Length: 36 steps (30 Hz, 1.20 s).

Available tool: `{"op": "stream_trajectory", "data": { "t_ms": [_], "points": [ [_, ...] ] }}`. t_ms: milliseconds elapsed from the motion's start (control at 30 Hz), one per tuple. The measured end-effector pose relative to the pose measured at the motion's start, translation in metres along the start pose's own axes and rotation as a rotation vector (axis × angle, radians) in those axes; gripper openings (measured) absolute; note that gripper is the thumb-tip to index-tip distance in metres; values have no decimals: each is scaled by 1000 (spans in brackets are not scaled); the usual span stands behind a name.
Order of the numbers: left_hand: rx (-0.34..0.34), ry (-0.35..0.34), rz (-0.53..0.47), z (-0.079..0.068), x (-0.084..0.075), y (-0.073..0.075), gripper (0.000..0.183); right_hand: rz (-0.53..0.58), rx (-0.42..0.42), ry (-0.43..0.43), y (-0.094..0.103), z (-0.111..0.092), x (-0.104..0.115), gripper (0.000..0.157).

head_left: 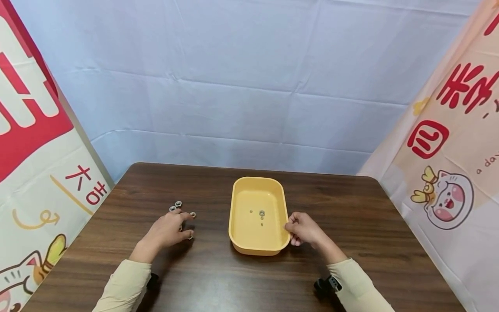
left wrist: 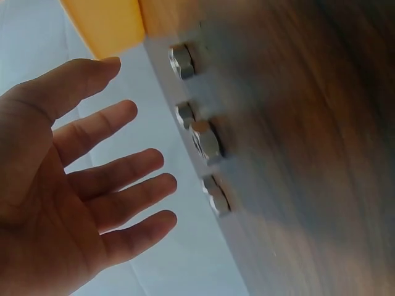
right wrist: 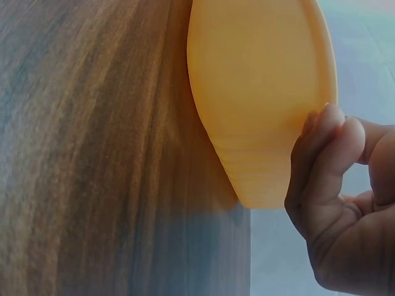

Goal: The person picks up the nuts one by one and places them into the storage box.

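Note:
My left hand (head_left: 165,230) hovers above the left part of the table with its fingers spread and nothing gripped. Around and below it lie several metal hex nuts, among them one nut (head_left: 178,203) beyond the fingers and one (head_left: 192,214) by the index fingertip. The left wrist view shows a larger nut (left wrist: 207,142) on the wood, apart from the fingers (left wrist: 133,231). My right hand (head_left: 306,229) pinches the right rim of a yellow plastic tray (head_left: 259,250) between thumb and fingers. Inside the tray sit a nut (head_left: 262,213) and several smaller metal pieces.
The dark wooden table (head_left: 335,203) has its far edge near a pale cloth backdrop (head_left: 241,108). Printed cloths (head_left: 460,173) hang at the left and right sides. Dark wrist devices (head_left: 327,286) are worn on both arms.

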<state>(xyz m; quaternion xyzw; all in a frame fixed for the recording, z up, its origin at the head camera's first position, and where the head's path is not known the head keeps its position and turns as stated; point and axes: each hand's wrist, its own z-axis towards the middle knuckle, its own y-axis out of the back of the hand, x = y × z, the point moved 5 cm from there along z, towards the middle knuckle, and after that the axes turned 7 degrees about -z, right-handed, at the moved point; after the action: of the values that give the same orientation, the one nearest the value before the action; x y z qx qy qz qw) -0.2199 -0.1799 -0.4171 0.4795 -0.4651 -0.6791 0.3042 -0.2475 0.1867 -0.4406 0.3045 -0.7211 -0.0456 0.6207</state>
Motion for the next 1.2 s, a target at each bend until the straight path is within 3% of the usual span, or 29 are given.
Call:
{"op": "stream_trajectory", "data": {
  "t_ms": [167, 400, 500, 600, 767, 1000, 1200],
  "points": [
    [-8, 0, -64, -1, 10, 2, 34, 12, -1, 2, 1, 0, 1, 10],
    [-3, 18, -197, 0, 24, 1, 44, 14, -2, 0, 1, 2, 0, 10],
    [-20, 81, -242, 0, 30, 2, 49, 18, -1, -8, 1, 2, -1, 9],
    [-42, 194, -289, -2, 37, 4, 50, 22, -1, -14, 1, 3, -2, 9],
    [-69, 348, -399, -7, 47, 4, 40, 18, -2, -13, 1, 4, -3, 9],
    [-74, 444, -583, -13, 54, 0, 31, 20, 10, -8, 0, 3, -3, 10],
    [24, 489, -766, -15, 59, -12, 38, 26, 17, -8, -2, 2, -2, 10]
  ]
}}
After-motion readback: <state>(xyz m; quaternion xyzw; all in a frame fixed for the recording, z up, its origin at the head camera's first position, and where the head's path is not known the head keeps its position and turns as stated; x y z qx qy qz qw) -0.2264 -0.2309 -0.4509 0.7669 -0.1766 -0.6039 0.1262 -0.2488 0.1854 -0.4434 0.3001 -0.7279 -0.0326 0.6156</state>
